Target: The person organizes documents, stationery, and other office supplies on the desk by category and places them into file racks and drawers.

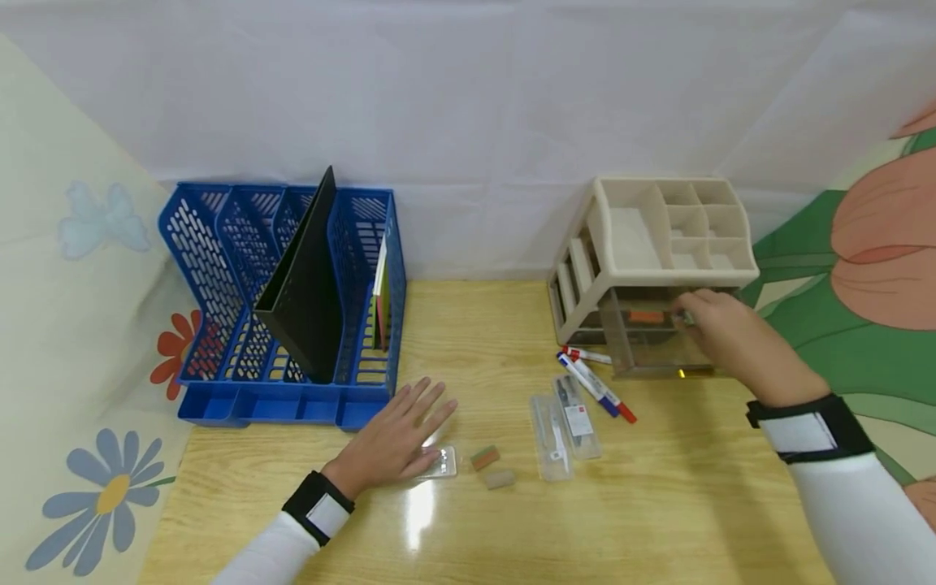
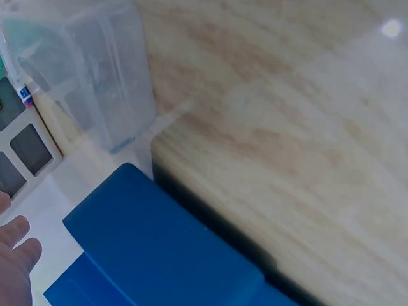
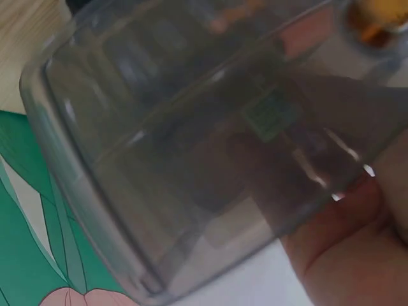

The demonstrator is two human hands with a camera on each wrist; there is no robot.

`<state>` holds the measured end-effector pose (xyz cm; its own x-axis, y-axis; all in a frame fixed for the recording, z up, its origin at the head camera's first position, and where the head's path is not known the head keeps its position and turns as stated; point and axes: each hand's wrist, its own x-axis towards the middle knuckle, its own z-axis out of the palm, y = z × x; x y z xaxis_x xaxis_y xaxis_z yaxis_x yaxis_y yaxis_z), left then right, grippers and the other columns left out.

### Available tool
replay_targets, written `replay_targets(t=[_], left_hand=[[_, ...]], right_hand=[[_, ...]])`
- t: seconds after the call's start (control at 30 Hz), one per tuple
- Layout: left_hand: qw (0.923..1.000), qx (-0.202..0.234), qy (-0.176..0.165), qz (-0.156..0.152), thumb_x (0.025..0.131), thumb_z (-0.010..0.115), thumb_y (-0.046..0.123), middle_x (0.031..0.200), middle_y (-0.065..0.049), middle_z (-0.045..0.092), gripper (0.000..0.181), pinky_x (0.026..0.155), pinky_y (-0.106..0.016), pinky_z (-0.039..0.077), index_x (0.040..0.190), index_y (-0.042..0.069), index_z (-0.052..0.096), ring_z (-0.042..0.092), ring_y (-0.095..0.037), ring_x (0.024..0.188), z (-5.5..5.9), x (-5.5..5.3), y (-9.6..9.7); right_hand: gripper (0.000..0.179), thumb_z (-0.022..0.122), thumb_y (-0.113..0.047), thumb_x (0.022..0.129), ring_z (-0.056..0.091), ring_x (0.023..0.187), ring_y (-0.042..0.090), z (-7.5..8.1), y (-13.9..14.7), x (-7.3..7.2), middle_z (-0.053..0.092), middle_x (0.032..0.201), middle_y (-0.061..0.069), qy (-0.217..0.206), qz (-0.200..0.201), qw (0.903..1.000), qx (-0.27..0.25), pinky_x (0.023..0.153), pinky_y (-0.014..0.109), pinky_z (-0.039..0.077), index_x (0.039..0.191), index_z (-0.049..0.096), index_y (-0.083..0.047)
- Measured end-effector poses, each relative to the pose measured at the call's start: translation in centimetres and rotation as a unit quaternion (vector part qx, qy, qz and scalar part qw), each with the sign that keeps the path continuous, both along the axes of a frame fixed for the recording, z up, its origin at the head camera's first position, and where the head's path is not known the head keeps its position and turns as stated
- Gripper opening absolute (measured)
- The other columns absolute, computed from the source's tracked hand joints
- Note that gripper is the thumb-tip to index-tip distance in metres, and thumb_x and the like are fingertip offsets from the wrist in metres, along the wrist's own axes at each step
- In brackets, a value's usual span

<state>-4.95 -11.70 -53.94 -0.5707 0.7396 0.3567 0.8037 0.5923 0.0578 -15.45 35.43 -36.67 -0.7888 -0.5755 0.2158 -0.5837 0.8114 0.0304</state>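
In the head view my right hand (image 1: pixel 720 333) reaches into the pulled-out smoky drawer (image 1: pixel 643 357) of a cream desktop organizer (image 1: pixel 607 276). Its fingertips pinch a small item (image 1: pixel 683 318) with a green patch, its kind unclear. The right wrist view shows the thumb at the rim of the see-through drawer (image 3: pixel 178 255). An orange piece (image 1: pixel 647 318) lies inside the drawer. My left hand (image 1: pixel 395 435) rests palm down with spread fingers, partly over a flat clear case (image 1: pixel 442 461). Two small eraser-like blocks, one green and orange (image 1: pixel 485 457), one tan (image 1: pixel 500 479), lie right of it.
Two clear cases (image 1: pixel 550 439) with slim tools lie mid-table. Markers, blue (image 1: pixel 585 382) and red (image 1: pixel 588 356), lie beside the drawer. A blue file rack (image 1: pixel 373 382) with a black binder (image 1: pixel 307 301) and thin booklets (image 1: pixel 382 301) stands left. The organizer's top has several compartments.
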Motion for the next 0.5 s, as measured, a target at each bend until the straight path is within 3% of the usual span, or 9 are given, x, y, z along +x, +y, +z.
replay_targets(t=[0.17,0.5], left_hand=[[0.9999,-0.006,-0.013,-0.006,0.093,0.049,0.042,0.151,-0.024,0.038,0.070,0.109,-0.057,0.036,0.152,0.008,0.032,0.031,-0.043,0.139,-0.5,0.4,0.2],[0.9994,-0.028,-0.022,0.001,0.093,0.049,0.043,0.154,-0.021,0.037,0.069,0.112,-0.054,0.034,0.153,0.012,0.032,0.028,-0.039,0.142,-1.2,0.9,0.1]], right_hand=[[0.032,0.075,0.013,0.070,0.063,0.079,0.036,-0.3,0.6,-0.8,0.066,0.090,0.021,-0.022,-0.021,0.9995,0.013,0.062,0.050,0.055,0.098,0.064,0.004],[0.026,0.074,0.015,0.070,0.063,0.078,0.033,-1.6,0.3,-1.8,0.063,0.090,0.020,0.014,0.009,0.9996,0.023,0.060,0.047,0.056,0.091,0.064,0.003]])
